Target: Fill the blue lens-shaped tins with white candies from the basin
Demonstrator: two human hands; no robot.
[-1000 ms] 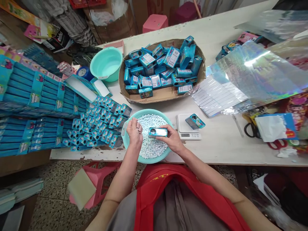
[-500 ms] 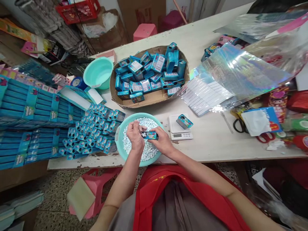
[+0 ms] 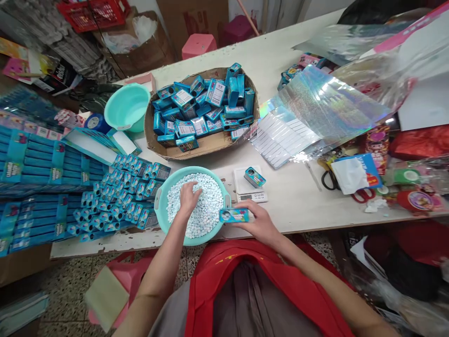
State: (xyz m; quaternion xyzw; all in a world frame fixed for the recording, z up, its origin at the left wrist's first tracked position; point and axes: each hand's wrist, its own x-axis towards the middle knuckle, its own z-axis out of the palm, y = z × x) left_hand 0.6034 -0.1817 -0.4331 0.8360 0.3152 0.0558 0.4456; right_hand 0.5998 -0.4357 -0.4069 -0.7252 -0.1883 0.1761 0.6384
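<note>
My left hand (image 3: 189,197) is over the turquoise basin (image 3: 162,213), its fingers apart and touching the small white and pale blue candies (image 3: 206,206) that fill it. At the basin's right rim, my right hand (image 3: 258,222) grips a small blue candy box (image 3: 234,215) between thumb and fingers, its end with a round hole turned up and left. A similar candy box (image 3: 255,177) rests on the white kitchen scale (image 3: 242,187) just beyond that hand.
Behind the basin, a cut-down cardboard carton (image 3: 199,150) holds many blue boxes. Rows of upright open boxes (image 3: 122,192) crowd the left, beside an empty turquoise bowl (image 3: 128,105). Shiny plastic sheets (image 3: 326,103), scissors (image 3: 329,180) and packets lie to the right.
My left hand has left the box's opening and dropped among the candies. My right hand has drawn the box rightward, to the basin's rim. The view has shifted slightly right.
</note>
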